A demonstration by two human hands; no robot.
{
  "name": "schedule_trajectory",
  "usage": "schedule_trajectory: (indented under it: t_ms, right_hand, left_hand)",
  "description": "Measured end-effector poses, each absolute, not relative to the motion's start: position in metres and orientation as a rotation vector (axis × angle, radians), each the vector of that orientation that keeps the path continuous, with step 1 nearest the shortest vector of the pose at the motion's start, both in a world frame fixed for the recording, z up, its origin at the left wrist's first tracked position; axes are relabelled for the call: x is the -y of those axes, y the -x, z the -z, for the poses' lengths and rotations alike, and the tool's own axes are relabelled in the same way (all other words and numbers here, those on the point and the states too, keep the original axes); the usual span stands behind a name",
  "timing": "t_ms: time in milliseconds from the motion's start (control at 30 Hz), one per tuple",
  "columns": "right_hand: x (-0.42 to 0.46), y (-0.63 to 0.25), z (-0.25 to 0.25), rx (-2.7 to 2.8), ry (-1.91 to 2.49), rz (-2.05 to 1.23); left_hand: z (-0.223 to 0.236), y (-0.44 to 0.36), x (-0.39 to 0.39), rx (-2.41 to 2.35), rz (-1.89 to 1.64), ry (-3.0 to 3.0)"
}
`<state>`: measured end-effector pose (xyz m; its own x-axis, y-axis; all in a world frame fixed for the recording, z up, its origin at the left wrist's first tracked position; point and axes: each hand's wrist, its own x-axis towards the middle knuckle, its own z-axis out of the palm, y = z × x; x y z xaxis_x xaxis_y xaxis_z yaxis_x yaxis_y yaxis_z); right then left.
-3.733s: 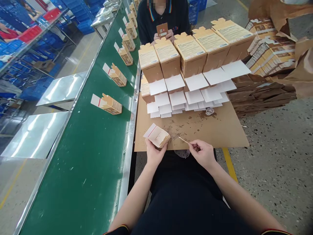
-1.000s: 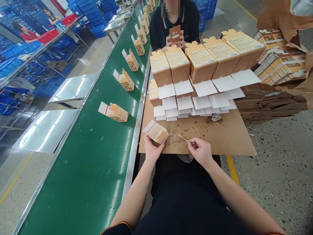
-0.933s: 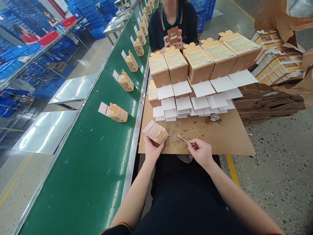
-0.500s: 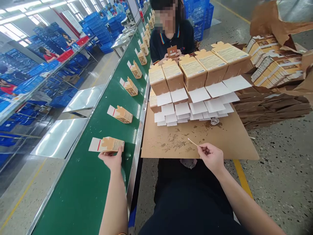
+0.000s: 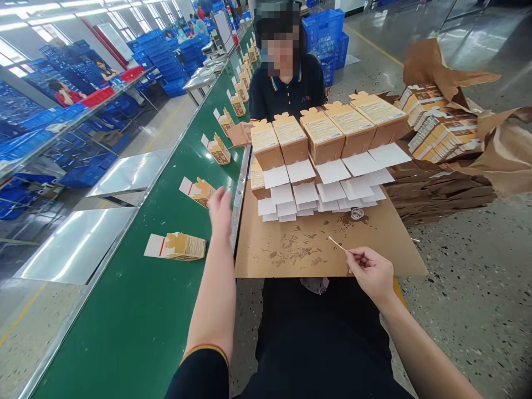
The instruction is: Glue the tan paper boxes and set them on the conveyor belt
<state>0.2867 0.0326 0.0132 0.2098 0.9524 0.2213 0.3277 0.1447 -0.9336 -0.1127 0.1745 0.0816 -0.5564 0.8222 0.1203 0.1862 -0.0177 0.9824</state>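
My right hand [image 5: 371,272] pinches a thin cotton swab [image 5: 337,243] above the brown board [image 5: 266,260], its tip pointing up and left. My left hand [image 5: 220,208] is smeared by motion over the belt's right edge, beside an open-topped carton [image 5: 203,192] with a white flap; its fingers cannot be made out. Nearer to me, another carton [image 5: 185,246] lies on the green belt [image 5: 137,321], its white flap with a red stripe pointing left. On the board stand stacked cartons [image 5: 322,136] with white flaps hanging toward me. A small clear round dish [image 5: 357,213] sits below them.
A co-worker [image 5: 286,88] sits behind the stacked cartons. More cartons [image 5: 218,149] line the belt farther off. At right, bundled flat cartons [image 5: 446,133] rest on piled brown paper [image 5: 449,191]. The belt's metal rail [image 5: 240,194] borders the board. Wet marks spot the board.
My left hand has let go of the nearest carton and moved up and right, toward the carton beyond. My right hand still holds the swab. The view has shifted slightly.
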Motion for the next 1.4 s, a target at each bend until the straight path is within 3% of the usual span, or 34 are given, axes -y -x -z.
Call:
schedule_trajectory:
  t_ms: [100, 233, 600, 900, 1100, 1267, 1400]
  right_hand:
    - [-0.033, -0.28, -0.019, 1.366, 1.375, -0.683]
    - [-0.029, -0.278, -0.024, 1.354, 1.382, -0.647]
    - [-0.032, -0.284, -0.03, 1.377, 1.357, -0.707]
    - [-0.022, -0.285, -0.025, 1.37, 1.367, -0.748]
    - [-0.017, -0.284, -0.029, 1.382, 1.393, -0.774]
    - [-0.01, -0.276, -0.033, 1.44, 1.332, -0.813]
    - [-0.009, -0.28, -0.027, 1.405, 1.322, -0.76]
  left_hand:
    - [-0.087, 0.07, -0.237, -1.825, -1.335, -0.876]
    - [-0.085, 0.041, -0.245, -1.645, -1.258, -0.859]
    - [-0.074, 0.064, -0.156, -1.622, -1.302, -0.857]
    - [-0.046, 0.108, -0.032, -1.642, -1.253, -0.639]
    - [-0.056, 0.133, 0.012, -1.613, -1.507, -0.486]
    - [-0.081, 0.115, 0.024, -1.332, -1.707, -0.553]
    - [-0.081, 0.062, 0.017, -1.221, -1.552, -0.713]
